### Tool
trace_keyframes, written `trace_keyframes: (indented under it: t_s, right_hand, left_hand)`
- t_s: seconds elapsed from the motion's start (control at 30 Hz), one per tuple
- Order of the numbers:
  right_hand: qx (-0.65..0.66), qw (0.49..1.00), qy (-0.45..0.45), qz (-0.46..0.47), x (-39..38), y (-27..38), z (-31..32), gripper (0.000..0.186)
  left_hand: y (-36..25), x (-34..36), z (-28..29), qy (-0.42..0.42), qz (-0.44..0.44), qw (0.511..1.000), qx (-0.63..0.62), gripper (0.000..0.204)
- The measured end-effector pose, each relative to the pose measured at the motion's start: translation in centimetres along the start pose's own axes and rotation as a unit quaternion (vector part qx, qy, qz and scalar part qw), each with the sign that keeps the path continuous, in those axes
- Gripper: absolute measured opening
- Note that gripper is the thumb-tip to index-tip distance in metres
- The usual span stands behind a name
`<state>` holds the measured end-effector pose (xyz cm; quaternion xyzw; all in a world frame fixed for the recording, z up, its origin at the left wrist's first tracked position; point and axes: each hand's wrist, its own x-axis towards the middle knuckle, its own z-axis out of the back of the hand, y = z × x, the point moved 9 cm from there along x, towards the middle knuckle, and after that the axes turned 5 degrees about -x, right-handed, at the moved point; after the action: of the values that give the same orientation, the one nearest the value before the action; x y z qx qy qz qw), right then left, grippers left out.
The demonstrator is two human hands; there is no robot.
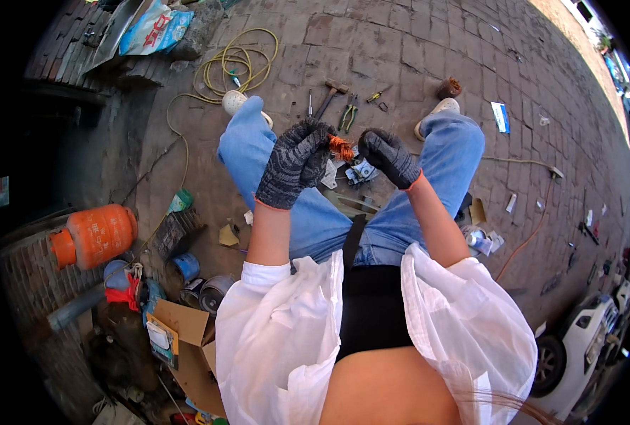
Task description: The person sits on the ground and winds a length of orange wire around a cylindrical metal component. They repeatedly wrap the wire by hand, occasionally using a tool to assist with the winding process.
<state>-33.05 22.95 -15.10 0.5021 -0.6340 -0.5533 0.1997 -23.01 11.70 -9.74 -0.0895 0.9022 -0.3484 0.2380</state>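
Observation:
My left hand [295, 163], in a dark grey knit glove, is closed around a small bundle of copper-coloured wire [341, 147] held above my knees. My right hand [389, 156], in the same kind of glove, is curled just to the right of the bundle, its fingertips close to the wire; whether they touch it I cannot tell. Below the hands, between my legs in blue jeans, lie small metal parts [361, 171] on the brick paving.
A hammer [329, 95], pliers [347, 115] and a screwdriver [379, 93] lie on the paving ahead. A coiled yellow hose [233, 64] is beyond. An orange gas cylinder [95, 234] lies at left, a cardboard box [184, 333] lower left, a white car [584, 340] at right.

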Motion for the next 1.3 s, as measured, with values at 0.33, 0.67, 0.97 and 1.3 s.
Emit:
trace_keyframes:
  t_s: [0.33, 0.67, 0.97, 1.3]
  right_hand:
    - [-0.404, 0.893, 0.141, 0.140, -2.8, 2.2, -5.9, 0.030]
    - [-0.477, 0.837, 0.076, 0.256, -3.7, 8.8, -7.0, 0.026]
    - [-0.498, 0.856, 0.037, 0.131, -1.8, 9.7, -2.7, 0.035]
    - [-0.137, 0.991, 0.007, -0.002, -0.5, 5.0, -0.2, 0.029]
  left_hand:
    - [-3.9, -0.9, -0.1, -0.097, -0.177, 0.951, 0.234, 0.010]
    - [-4.3, -1.5, -0.9, -0.107, -0.231, 0.924, 0.284, 0.011]
    - [-3.4, -2.4, -2.1, -0.033, -0.304, 0.720, 0.623, 0.012]
    - [-0.9, -2.2, -1.2, 0.013, -0.008, 0.983, 0.181, 0.007]
